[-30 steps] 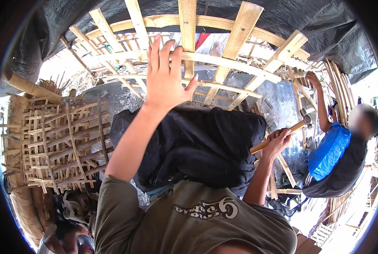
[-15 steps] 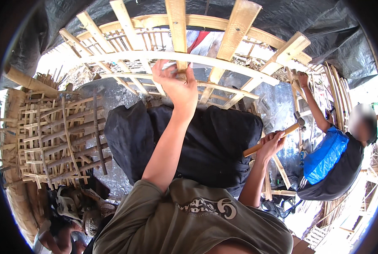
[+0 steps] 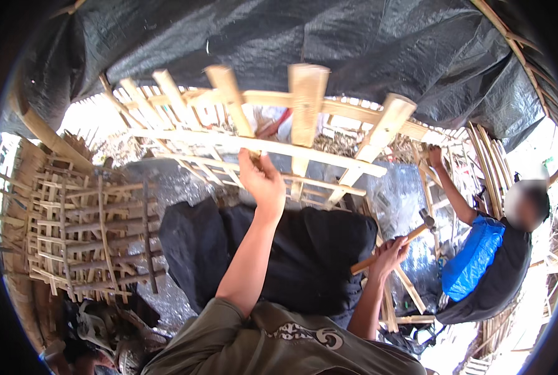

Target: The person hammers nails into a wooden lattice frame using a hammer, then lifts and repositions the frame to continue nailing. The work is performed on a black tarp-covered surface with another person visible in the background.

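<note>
In front of me stands a lattice of pale bamboo, its upright slats (image 3: 306, 94) crossed by long strips (image 3: 348, 164). My left hand (image 3: 264, 185) reaches up to the upper crosswise strip, with thumb and fingers closed around the lower end of a bamboo slat (image 3: 230, 100). Part of that end is hidden behind the fingers. Lower and to the right, my right hand (image 3: 388, 255) grips a hammer (image 3: 416, 233) by its wooden handle. The hammer's metal head points up and away, apart from the lattice.
Dark cloth (image 3: 291, 250) covers my lap. Stick lattices (image 3: 91, 231) are stacked at left. A co-worker (image 3: 504, 269) with a blue plastic sheet (image 3: 473, 259) sits at right, one arm raised to bamboo pieces. Black tarpaulin (image 3: 260, 44) hangs beyond the lattice; another person's limb shows lower left.
My view has tilted up, so the lattice and both hands appear lower. The left hand's fingers, spread apart before, have closed on the slat's end. The right hand keeps hold of the hammer.
</note>
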Action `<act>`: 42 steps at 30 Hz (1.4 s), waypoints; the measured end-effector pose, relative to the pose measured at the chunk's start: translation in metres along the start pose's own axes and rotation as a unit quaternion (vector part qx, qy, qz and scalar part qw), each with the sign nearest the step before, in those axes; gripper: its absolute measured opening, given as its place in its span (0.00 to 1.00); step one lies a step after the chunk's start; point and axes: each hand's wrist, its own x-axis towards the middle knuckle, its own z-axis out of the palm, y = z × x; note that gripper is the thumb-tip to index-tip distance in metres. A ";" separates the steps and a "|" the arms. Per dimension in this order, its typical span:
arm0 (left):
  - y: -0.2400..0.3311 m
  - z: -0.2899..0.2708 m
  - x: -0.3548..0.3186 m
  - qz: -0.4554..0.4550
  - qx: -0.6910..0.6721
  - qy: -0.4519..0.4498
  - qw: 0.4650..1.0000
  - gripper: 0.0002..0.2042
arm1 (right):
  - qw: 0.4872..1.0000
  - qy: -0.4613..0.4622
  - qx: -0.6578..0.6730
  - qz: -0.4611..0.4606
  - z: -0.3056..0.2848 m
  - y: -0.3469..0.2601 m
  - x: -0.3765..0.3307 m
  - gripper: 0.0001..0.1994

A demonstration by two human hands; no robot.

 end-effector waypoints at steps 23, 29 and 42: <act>-0.026 -0.142 0.172 -0.182 -0.671 -0.262 0.670 0.15 | 0.997 -0.072 -0.022 -0.006 0.021 0.002 -0.006 0.17; -0.040 -0.117 0.141 -0.249 -0.712 -0.264 0.601 0.15 | 0.996 -0.087 -0.030 0.001 0.026 0.002 -0.009 0.17; -0.062 -0.105 0.107 -0.317 -0.701 -0.242 0.592 0.17 | 0.994 -0.098 -0.048 0.007 0.027 0.002 -0.012 0.16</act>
